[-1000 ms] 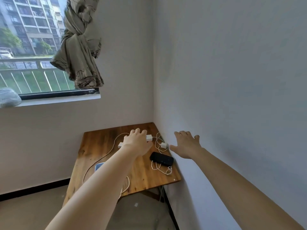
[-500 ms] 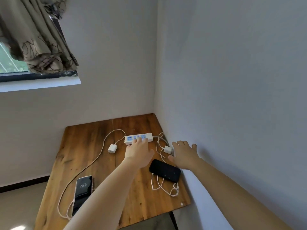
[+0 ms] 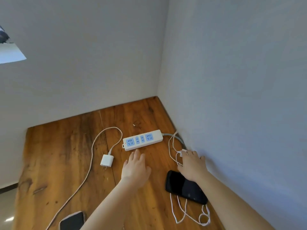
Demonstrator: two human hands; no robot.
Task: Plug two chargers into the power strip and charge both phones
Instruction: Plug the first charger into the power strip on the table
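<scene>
So the brown wooden table [image 3: 58, 155] sat tucked into a corner of plain white walls [image 3: 83, 63], everything laid out on top. At 12 o'clock from the left hand lay the white power strip with blue sockets [image 3: 142, 140], all sockets empty. The black phone on the right [image 3: 186, 186] sat at 4 o'clock from that hand, on top of a loose white cable [image 3: 189, 216]. A second dark phone [image 3: 72, 220] was down at 7 o'clock at the near edge. The left hand [image 3: 135, 170] hovered flat, fingers spread, holding nothing, just short of the strip. The right hand [image 3: 192, 165] was reaching over a small white charger [image 3: 181, 151] by the wall; couldn't tell if it had a grip. The other white cube charger [image 3: 106, 160] lay unplugged at 9 o'clock of the left hand, prongs toward me, its beige braided cord [image 3: 90, 163] looping off.
</scene>
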